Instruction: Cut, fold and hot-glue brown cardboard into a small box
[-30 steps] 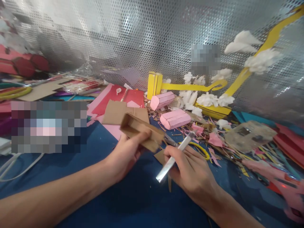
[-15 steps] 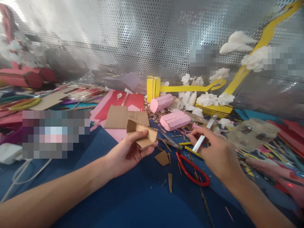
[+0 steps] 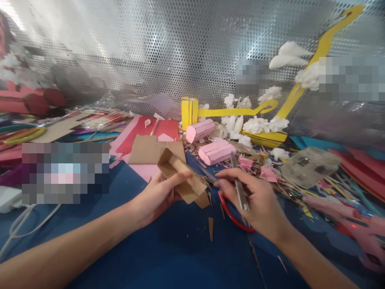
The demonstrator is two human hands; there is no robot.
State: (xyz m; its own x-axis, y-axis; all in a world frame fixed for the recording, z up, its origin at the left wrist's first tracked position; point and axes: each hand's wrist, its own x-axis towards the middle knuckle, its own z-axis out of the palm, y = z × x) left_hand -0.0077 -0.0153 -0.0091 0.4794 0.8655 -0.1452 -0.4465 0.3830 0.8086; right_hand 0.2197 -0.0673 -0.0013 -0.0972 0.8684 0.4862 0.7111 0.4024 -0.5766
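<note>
Cardboard trough [image 3: 192, 189] at mid-frame, pinched by the left hand [image 3: 162, 192], wants light pressure; the right hand [image 3: 255, 196] grips a slim metal tool [image 3: 240, 190].

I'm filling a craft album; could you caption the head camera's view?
Over a blue surface, the left hand holds a folded cardboard piece while the right hand grips a slim silvery tool.

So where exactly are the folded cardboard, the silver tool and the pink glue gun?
Folded cardboard [image 3: 178, 163]: head view, on its inner surface.
Silver tool [image 3: 241, 196]: head view, on its flat side near the lower end.
Pink glue gun [image 3: 364, 233]: head view, on its body.
</note>
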